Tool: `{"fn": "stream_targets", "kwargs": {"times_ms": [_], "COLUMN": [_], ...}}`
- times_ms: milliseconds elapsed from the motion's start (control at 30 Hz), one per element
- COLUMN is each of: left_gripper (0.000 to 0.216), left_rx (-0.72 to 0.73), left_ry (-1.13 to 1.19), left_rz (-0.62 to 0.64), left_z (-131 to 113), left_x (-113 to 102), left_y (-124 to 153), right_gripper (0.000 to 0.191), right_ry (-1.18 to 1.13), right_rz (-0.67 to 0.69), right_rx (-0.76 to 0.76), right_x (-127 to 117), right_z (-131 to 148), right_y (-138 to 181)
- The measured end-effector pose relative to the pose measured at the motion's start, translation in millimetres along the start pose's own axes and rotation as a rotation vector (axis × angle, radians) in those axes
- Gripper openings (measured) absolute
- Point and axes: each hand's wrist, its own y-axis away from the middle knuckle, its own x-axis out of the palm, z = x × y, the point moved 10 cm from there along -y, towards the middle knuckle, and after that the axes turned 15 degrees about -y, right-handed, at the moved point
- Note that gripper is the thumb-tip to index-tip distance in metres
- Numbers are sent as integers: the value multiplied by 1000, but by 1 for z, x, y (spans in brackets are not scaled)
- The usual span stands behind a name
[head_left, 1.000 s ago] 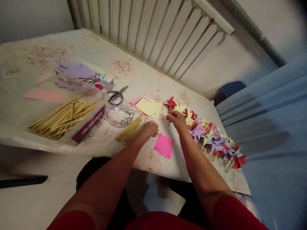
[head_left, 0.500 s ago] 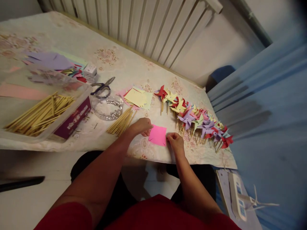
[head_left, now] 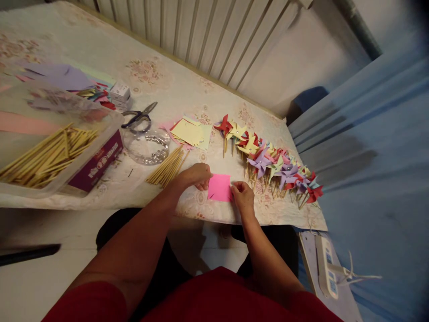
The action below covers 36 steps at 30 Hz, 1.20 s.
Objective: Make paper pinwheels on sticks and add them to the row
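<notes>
A bright pink paper square (head_left: 219, 187) lies flat near the table's front edge. My left hand (head_left: 196, 175) rests at its left edge, fingers curled onto the paper. My right hand (head_left: 242, 197) pinches the square's lower right corner. Just left of my left hand lies a small bundle of wooden sticks (head_left: 168, 167). To the right of the square runs a row of finished paper pinwheels (head_left: 268, 163) in red, yellow, purple and pink.
A clear plastic box of wooden sticks (head_left: 50, 154) stands at the left. Scissors (head_left: 138, 117), a clear round dish of pins (head_left: 146, 146), yellow paper squares (head_left: 191, 133) and coloured sheets (head_left: 63, 78) lie behind. A power strip (head_left: 325, 266) lies lower right.
My right hand came back from the pinwheel row to the pink square's right corner. My left hand shifted onto its left edge. The square now lies straight.
</notes>
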Motion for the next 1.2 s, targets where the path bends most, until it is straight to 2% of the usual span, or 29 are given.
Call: {"fn": "stream_targets", "kwargs": {"times_ms": [167, 400, 533, 667, 900, 1033, 1133, 1200], "left_gripper": [13, 12, 12, 12, 9, 10, 10, 10], "left_rx": [11, 3, 17, 5, -26, -5, -9, -9], "left_ry": [38, 42, 65, 80, 113, 116, 104, 94], "left_rz": [-66, -66, -60, -46, -58, -60, -69, -74], "left_z": [7, 9, 6, 2, 2, 2, 5, 6], "left_x": [-10, -11, -10, -10, -11, -11, -11, -11], "left_y": [-4, -4, -4, 2, 6, 3, 0, -2], "right_gripper": [24, 36, 38, 38, 37, 36, 36, 36], "right_ry": [2, -106, -58, 9, 34, 25, 51, 106], "right_rz": [-38, 135, 235, 261, 243, 154, 80, 68], "right_rx": [-75, -184, -254, -285, -247, -224, -273, -338], "right_x": [-8, 14, 31, 36, 30, 21, 20, 28], "right_z": [10, 15, 19, 24, 25, 26, 37, 50], "right_y": [-5, -30, -32, -28, -22, -32, -46, -54]}}
